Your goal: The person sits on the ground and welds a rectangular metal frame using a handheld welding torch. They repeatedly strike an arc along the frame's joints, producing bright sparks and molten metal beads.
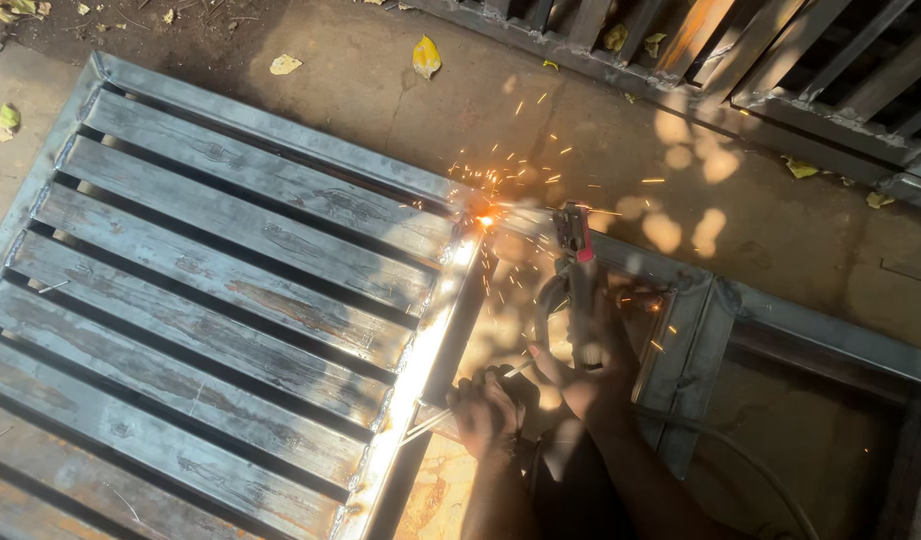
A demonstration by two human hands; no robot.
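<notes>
The head view looks down on a concrete floor [381,90] in patchy sunlight. A steel frame [231,300] with flat slats lies across the left half of the picture, its slats running side by side with dark gaps between them.

The right hand [591,375] is closed around the handle of an electrode holder [579,290], which stands nearly upright in the fist, its clamp end near the top. A thick cable [751,460] runs off from below the hand toward the lower right. Just left of the holder's clamp, at the upper right corner of the frame, an arc [486,218] burns white-orange and sparks [526,165] scatter up and to the right over the floor. The rod between clamp and arc is lost in the glare.

The left hand [486,410] sits lower, beside the frame's right edge rail, fingers curled shut on a bundle of thin welding rods [431,420] that point left toward the rail. The rail itself shines brightly in the sun.

To the right lies a second frame [701,320] of angle steel, touching or just beside the first; the right wrist hangs over it. More slatted steelwork [811,70] lies along the top right. Yellow leaves [426,55] are strewn on the floor near the top.
</notes>
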